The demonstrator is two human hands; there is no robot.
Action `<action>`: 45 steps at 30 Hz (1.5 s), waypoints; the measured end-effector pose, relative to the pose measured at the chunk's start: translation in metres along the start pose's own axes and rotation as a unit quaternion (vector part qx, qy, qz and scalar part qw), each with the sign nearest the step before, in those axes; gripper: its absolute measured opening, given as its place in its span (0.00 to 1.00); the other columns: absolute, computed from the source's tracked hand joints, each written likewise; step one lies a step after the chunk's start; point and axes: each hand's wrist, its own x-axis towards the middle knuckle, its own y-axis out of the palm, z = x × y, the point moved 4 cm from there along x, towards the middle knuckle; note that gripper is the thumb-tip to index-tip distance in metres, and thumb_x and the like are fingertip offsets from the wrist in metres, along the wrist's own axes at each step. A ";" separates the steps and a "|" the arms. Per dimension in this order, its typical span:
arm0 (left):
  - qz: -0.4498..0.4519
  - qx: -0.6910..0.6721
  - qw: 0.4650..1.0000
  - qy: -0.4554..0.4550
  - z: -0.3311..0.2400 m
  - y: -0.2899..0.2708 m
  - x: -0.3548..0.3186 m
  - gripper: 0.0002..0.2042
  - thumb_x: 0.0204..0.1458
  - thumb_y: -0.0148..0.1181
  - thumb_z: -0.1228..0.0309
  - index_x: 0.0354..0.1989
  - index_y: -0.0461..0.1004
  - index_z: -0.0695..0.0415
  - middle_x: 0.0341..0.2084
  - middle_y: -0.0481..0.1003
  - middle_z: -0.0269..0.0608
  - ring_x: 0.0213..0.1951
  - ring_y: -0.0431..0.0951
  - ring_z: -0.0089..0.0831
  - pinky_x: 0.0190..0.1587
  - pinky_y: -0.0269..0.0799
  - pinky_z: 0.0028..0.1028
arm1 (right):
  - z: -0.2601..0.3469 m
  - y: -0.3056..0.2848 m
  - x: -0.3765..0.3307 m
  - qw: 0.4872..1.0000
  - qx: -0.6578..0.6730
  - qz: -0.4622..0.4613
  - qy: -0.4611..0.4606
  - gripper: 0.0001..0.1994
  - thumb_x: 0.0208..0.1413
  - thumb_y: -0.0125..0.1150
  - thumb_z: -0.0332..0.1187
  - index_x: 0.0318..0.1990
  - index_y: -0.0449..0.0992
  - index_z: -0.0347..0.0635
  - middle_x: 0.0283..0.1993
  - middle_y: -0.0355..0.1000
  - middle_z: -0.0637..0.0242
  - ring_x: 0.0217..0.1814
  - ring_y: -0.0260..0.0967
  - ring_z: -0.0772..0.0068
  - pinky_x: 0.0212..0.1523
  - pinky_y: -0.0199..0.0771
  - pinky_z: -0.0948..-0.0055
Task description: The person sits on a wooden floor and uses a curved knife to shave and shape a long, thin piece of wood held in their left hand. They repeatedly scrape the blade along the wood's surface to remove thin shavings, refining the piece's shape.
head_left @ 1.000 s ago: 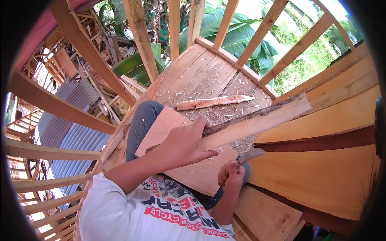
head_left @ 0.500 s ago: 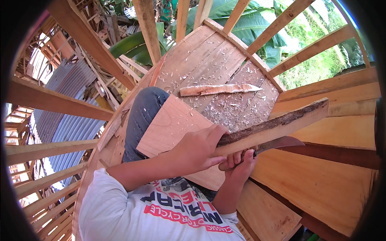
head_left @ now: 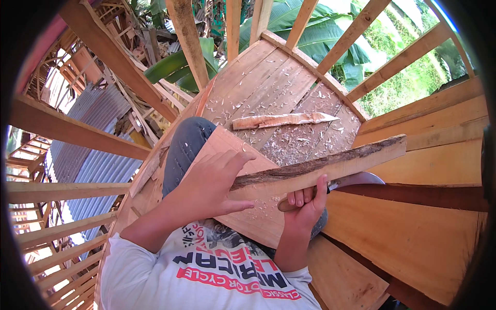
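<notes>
Left hand (head_left: pixel 212 175) with fingers spread at the near end of a slat (head_left: pixel 310 171), slat slanting over the board's (head_left: pixel 221 143) right edge, right hand (head_left: pixel 305 209) gripping a knife (head_left: pixel 361 179), stake (head_left: pixel 284 120) amid shavings (head_left: pixel 281 150) on the floor (head_left: pixel 258 67), tip toward its right corner.

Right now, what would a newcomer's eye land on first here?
Probably the long bark-edged piece of wood slanting across the center, its left end at the person's spread left hand. Just below it, the right hand grips a curved knife, its blade pointing right. Beyond, a stake with a pointed end lies among pale shavings on the plank floor.
</notes>
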 end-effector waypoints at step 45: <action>0.279 -0.665 0.674 -0.162 -0.032 0.046 -0.022 0.15 0.38 0.52 0.74 0.36 0.59 0.58 0.18 0.59 0.29 0.15 0.58 0.15 0.14 0.53 0.15 | -0.010 -0.009 -0.040 0.911 -0.320 0.255 -0.058 0.33 0.56 0.38 0.65 0.20 0.65 0.40 0.13 0.56 0.75 0.14 0.50 0.86 0.14 0.46 0.83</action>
